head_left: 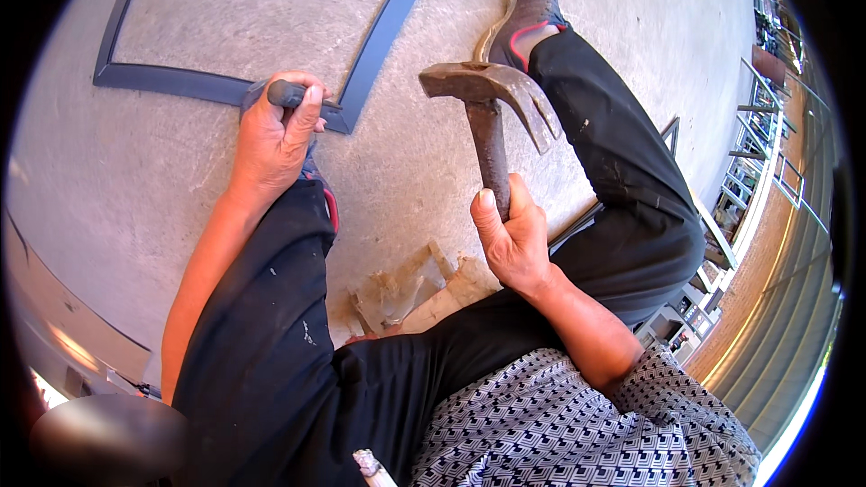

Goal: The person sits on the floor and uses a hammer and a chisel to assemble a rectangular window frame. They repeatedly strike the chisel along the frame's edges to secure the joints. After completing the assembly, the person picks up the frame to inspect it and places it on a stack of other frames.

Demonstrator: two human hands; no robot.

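Note:
My right hand [519, 239] is closed round the handle of a claw hammer [488, 81], which it holds up off the floor. The worn metal head is uppermost, with its claw pointing right. My left hand [278, 140] grips a short tool with a dark, rounded handle [287, 94]. A dark shaft shows past my fingers, but its tip cannot be made out. That hand is at the near right corner of a blue-grey rectangular frame [370, 68] lying on the floor. Beneath this hand my left foot is mostly hidden.
My right leg [613, 126] stretches forward, its shoe [532, 13] on the concrete floor [649, 0]. Torn brown wrapping [406, 293] lies between my legs. Metal frames [762, 144] stand along the right side, near a corrugated wall [794, 325]. A cigarette [373, 469] shows at the lower edge.

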